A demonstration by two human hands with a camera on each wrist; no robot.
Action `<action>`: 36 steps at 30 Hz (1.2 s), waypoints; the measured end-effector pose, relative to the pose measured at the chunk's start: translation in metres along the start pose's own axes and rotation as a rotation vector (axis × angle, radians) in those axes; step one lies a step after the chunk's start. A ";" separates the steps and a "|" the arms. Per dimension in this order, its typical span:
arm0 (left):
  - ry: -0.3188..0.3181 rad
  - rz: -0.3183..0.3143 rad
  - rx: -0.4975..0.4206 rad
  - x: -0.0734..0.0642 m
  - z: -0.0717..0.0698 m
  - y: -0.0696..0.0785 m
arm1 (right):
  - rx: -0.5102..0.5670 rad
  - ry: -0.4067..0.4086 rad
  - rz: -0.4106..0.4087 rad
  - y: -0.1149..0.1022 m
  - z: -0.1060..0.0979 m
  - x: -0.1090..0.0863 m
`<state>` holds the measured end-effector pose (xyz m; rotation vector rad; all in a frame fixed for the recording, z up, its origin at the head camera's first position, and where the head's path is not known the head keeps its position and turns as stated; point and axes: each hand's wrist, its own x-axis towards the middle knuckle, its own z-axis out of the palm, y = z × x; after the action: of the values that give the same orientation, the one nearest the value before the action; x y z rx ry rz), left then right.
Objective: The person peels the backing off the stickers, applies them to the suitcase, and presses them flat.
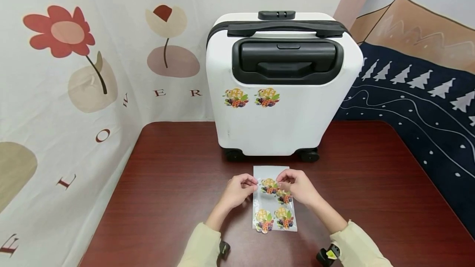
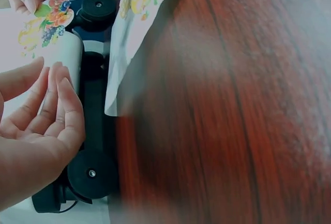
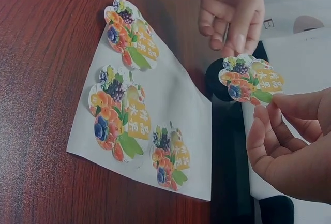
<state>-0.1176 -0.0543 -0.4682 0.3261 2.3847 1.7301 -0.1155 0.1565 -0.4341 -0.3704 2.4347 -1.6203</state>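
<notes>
A fruit-printed sticker [image 3: 251, 79] hovers above a white backing sheet [image 1: 269, 171], pinched at one edge by my right hand [image 1: 298, 186]. My left hand [image 1: 239, 190] is close to the sticker's opposite edge, its fingers relaxed and slightly bent. In the left wrist view, a small gap shows between the left fingertips [image 2: 62, 71] and the sticker. Three more stickers lie on the sheet, among them a lower-left one [image 1: 264, 221] and a lower-right one [image 1: 284, 218].
A white suitcase [image 1: 285, 120] stands upright on its black wheels [image 1: 233, 155] at the back of the brown table [image 1: 167, 184]. Two matching stickers are on its front, left [image 1: 236, 98] and right [image 1: 267, 97]. Printed cloths [image 1: 122, 19] hang behind and beside the table.
</notes>
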 end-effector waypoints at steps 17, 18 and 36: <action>-0.018 0.065 -0.050 -0.002 0.003 0.011 | 0.040 0.018 0.026 -0.005 -0.003 -0.001; -0.018 0.064 -0.049 -0.002 0.003 0.011 | 0.042 0.022 0.031 -0.005 -0.003 -0.001; 0.020 0.105 0.010 0.006 0.003 0.023 | 0.071 0.052 0.034 -0.012 -0.008 0.003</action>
<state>-0.1208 -0.0436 -0.4476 0.4456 2.4314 1.7741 -0.1198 0.1585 -0.4202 -0.2781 2.3990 -1.7172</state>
